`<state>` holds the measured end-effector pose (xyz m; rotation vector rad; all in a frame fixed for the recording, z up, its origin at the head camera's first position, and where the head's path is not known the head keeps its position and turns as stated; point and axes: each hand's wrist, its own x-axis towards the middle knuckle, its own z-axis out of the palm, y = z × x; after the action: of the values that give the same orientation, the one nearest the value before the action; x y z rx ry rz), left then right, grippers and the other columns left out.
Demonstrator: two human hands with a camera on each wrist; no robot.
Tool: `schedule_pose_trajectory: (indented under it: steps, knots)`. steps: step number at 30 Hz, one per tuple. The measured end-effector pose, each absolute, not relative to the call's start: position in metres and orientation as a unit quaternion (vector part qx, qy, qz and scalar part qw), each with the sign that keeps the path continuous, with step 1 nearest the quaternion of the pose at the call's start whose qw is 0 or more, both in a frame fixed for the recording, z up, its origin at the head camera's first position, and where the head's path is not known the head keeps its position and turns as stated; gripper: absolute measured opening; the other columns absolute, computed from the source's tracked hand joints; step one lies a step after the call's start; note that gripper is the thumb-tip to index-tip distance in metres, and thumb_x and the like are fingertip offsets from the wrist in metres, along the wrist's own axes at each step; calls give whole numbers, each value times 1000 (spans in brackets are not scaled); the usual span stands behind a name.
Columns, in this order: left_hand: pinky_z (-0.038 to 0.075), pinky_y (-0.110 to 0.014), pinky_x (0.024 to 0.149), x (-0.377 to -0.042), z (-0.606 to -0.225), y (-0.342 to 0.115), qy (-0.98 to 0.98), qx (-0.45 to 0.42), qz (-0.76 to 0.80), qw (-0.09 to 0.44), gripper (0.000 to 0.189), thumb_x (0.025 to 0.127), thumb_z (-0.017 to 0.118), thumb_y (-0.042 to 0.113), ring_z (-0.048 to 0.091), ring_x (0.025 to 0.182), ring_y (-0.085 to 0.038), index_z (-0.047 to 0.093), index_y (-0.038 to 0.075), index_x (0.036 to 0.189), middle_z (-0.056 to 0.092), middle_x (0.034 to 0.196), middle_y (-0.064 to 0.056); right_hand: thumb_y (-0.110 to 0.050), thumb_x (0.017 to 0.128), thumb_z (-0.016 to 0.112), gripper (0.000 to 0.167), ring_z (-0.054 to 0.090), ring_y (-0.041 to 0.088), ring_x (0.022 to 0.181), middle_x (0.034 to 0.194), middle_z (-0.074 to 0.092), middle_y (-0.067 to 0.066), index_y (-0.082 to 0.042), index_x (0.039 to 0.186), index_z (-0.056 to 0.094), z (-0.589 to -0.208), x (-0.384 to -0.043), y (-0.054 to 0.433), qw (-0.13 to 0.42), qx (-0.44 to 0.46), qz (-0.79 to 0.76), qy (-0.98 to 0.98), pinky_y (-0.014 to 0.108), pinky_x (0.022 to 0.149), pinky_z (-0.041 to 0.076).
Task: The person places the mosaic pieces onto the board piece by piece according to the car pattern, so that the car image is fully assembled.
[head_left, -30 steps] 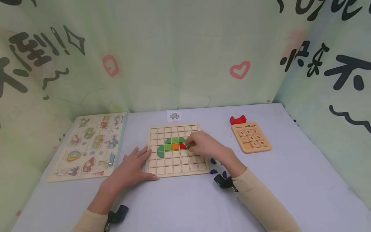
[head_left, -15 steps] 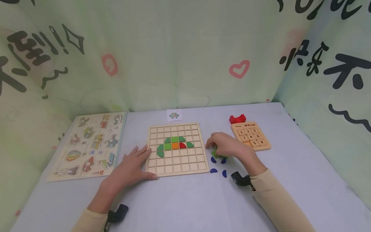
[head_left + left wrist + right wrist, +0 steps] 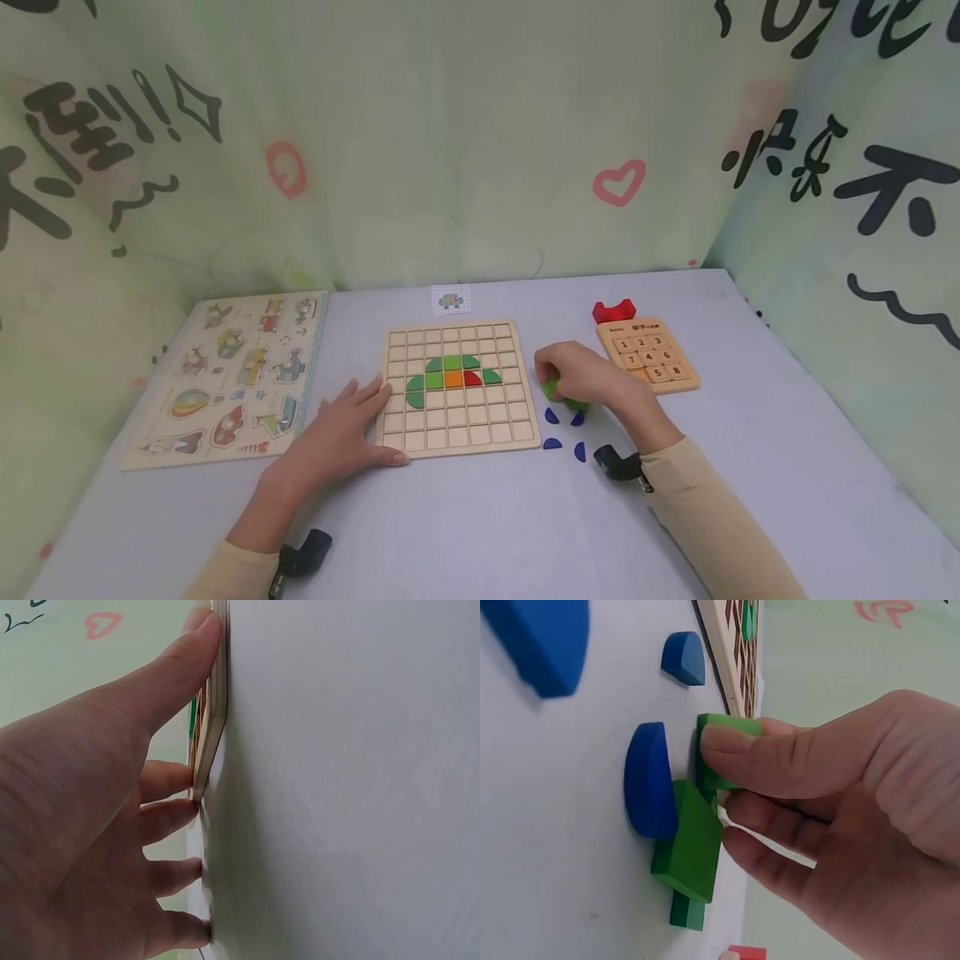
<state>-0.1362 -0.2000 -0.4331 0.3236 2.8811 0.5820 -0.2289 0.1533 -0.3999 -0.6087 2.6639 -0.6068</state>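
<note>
My left hand [image 3: 337,433] lies with spread fingers at the left side of a wooden grid board [image 3: 450,439], thumb along its front edge. In the left wrist view the thumb [image 3: 184,667] presses on the board's side. Right of the board, my right hand [image 3: 581,371] pinches a green square block [image 3: 714,772] between thumb and fingers. Just below it in the right wrist view lie another green block [image 3: 694,847] and a dark blue curved piece [image 3: 651,784]. Set in the grid are green pieces [image 3: 452,362], an orange square [image 3: 453,379] and a red piece [image 3: 472,378].
Several blue pieces [image 3: 552,443] lie right of the board. A wooden number board [image 3: 648,383] and a red notched block [image 3: 615,311] are farther right. Behind the grid is a small picture card [image 3: 451,308]; a large picture puzzle [image 3: 225,375] lies on the left.
My right hand has left the grid board, where a green piece now sits right of the red one, and moved right to the loose pieces. My left hand stays put.
</note>
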Motion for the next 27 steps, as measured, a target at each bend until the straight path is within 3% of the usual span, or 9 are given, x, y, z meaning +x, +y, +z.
schedule_pose_trajectory:
  steps: [3,8,11,16,27]
  knots:
    - [14,-78,113,-136,-433,-200,970,109,199,92,111,68,77,70,17,151,-47,37,12,154,28,164,-11,9,82,67,20,54,20,79,80,58,4,-10,83,61,-400,-230,149,146,-222,-216,940,29,66,45]
    - [14,-78,112,-135,-434,-200,970,112,198,88,111,67,77,69,17,151,-47,38,13,154,28,164,-10,8,83,61,21,55,19,82,84,64,1,-11,89,68,-396,-229,136,88,-235,-247,936,30,74,47]
    - [14,-78,112,-135,-434,-200,971,113,195,85,110,68,77,69,18,151,-47,38,12,154,29,164,-10,7,84,65,19,56,19,84,86,66,0,-10,91,71,-394,-227,122,71,-243,-277,927,31,77,49]
    - [14,-78,112,-135,-433,-199,971,110,196,85,110,68,78,68,18,151,-47,38,12,154,29,164,-11,5,84,70,16,57,18,82,87,69,2,-9,91,73,-393,-222,96,67,-255,-315,912,30,76,50]
    - [14,-78,113,-134,-432,-200,969,112,203,86,109,69,76,69,17,151,-47,38,12,154,29,164,-11,6,84,67,17,58,11,81,88,67,1,-9,87,74,-402,-212,49,54,-322,-323,888,23,74,52]
